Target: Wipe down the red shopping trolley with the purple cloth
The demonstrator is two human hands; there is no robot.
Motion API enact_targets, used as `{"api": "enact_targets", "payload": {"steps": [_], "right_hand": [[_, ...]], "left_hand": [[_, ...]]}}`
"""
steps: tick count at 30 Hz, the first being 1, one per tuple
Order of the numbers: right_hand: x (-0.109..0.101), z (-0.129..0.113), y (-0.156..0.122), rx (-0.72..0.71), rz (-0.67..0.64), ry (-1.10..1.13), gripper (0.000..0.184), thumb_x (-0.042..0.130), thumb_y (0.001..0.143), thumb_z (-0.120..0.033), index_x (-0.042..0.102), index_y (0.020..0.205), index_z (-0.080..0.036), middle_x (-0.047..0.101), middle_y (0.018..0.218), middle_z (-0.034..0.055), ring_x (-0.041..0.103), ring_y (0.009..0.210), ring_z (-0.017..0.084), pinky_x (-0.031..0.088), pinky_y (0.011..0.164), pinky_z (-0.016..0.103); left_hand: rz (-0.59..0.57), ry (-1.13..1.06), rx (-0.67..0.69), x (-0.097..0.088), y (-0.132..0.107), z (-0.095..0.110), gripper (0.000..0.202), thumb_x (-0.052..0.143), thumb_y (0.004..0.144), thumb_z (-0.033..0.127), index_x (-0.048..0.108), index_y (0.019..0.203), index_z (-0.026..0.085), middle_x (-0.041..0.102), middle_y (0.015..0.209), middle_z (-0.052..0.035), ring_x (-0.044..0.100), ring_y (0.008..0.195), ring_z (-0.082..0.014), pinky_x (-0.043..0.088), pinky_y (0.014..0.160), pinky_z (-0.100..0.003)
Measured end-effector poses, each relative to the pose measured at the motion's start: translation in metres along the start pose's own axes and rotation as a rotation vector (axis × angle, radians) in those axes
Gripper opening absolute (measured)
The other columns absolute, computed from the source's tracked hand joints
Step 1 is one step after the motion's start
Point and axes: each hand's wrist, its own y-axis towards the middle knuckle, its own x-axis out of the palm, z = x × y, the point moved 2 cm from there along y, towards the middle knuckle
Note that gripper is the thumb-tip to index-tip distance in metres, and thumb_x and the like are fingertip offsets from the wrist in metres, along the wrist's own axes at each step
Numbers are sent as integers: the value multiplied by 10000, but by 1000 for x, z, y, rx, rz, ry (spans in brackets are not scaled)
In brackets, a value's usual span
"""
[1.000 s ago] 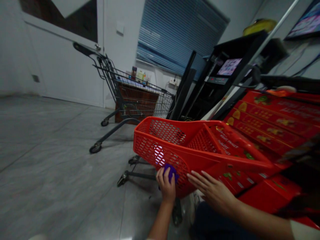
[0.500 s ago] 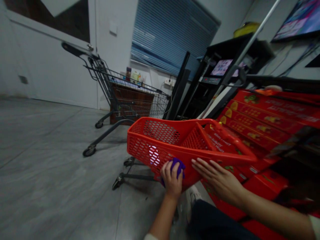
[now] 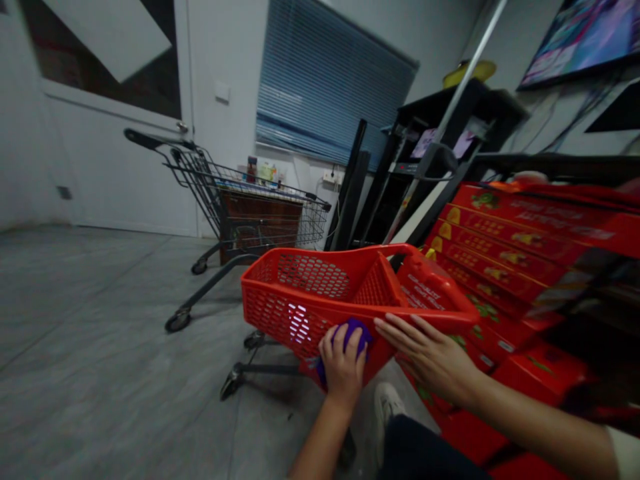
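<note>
A wire shopping cart (image 3: 260,213) stands left of centre, its dark handle reaching toward a white door (image 3: 105,167) at upper left, which has a dark window panel. Inside the cart's outline sits a low wooden cabinet (image 3: 260,223) with small packages (image 3: 256,172) on top. A slatted blue window blind (image 3: 325,87) fills the upper middle, above a wall socket (image 3: 330,177). At right, stacked red cartons (image 3: 500,247) printed with fruit pictures rise beside a black shelf rack (image 3: 465,110) holding a small lit screen. A wall-mounted television (image 3: 575,43) glows at upper right. Grey floor tiles (image 3: 90,300) spread across the lower left.
</note>
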Motion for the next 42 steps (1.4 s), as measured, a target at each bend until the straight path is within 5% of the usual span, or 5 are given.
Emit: {"api": "enact_targets", "payload": {"steps": [10,17,21,37,42], "right_hand": [[-13,32,-6,124,25,14,637,484,945,-440,245,1527,-335,358,1556,-11,336,1414,237,203,1159,448],[-12,42,-4,155,16,22,659,517,927,-519,290,1514,-324,376,1548,19,377,1382,248,222,1130,440],[-16,52,-12,237,32,13,697,525,909,-560,288,1518,-318,420,1523,43,402,1357,269,225,1125,460],[-29,44,-13,359,21,235,534,455,933,-240,426,1466,-216,537,1427,72,451,1285,256,314,1055,431],[-32,34,-12,403,22,281,500,466,932,-258,477,1430,-210,547,1417,69,463,1265,257,319,1025,422]], "left_hand": [[-32,38,81,1,-20,13,276,545,919,225,629,1181,226,630,1152,-90,527,1106,-243,441,916,-416],[43,-41,138,9,20,33,338,589,896,230,610,1234,237,597,1221,-100,497,1191,-256,431,970,-428],[41,-29,224,9,6,30,318,580,898,238,629,1212,259,617,1187,-91,517,1173,-249,434,963,-424],[12,86,425,-2,18,41,268,595,894,200,664,1140,281,645,1122,-62,509,1176,-252,398,993,-429],[59,27,241,-22,40,44,266,552,916,219,633,1169,228,589,1199,-99,492,1185,-245,416,994,-414]]}}
